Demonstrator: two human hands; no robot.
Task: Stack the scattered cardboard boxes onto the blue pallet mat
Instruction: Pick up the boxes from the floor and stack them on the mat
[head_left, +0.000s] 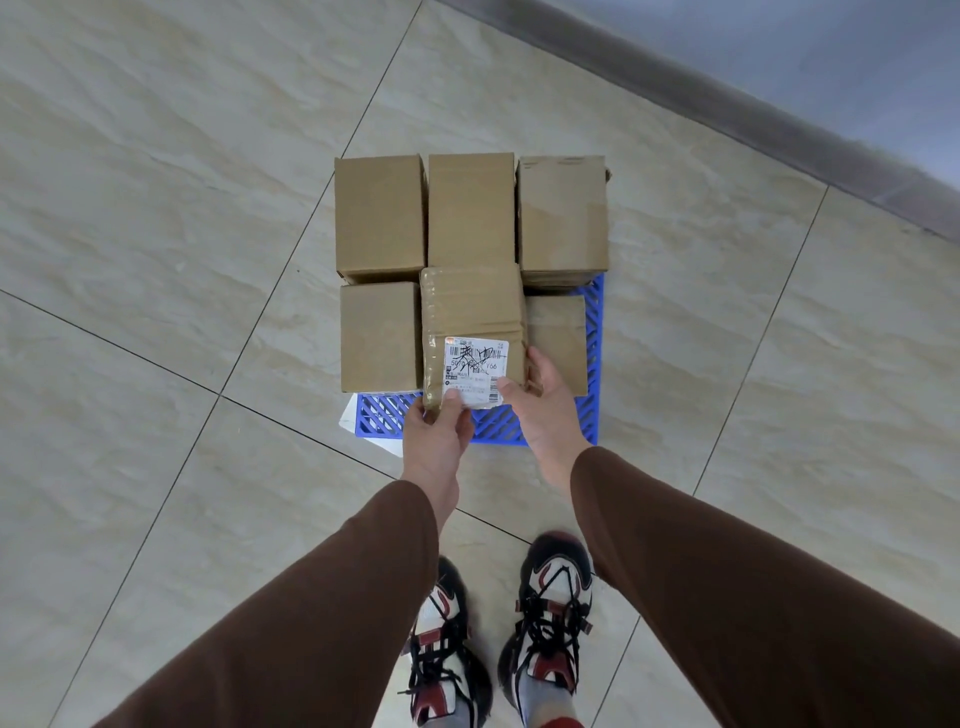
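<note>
A taped cardboard box with a white shipping label (471, 327) is held over the middle of the blue pallet mat (595, 332). My left hand (438, 434) pinches its near left corner and my right hand (543, 402) grips its near right corner and side. Three boxes fill the back row: left (379, 215), middle (471, 208), right (563, 213). A box (379, 338) stands front left and a lower one (558, 338) front right, partly hidden by the labelled box and my right hand.
Something white and flat (349, 415) pokes out from under the mat's near left corner. My two shoes (498, 634) stand on the tiled floor just short of the mat. A dark skirting board and wall (779, 119) run along the far right.
</note>
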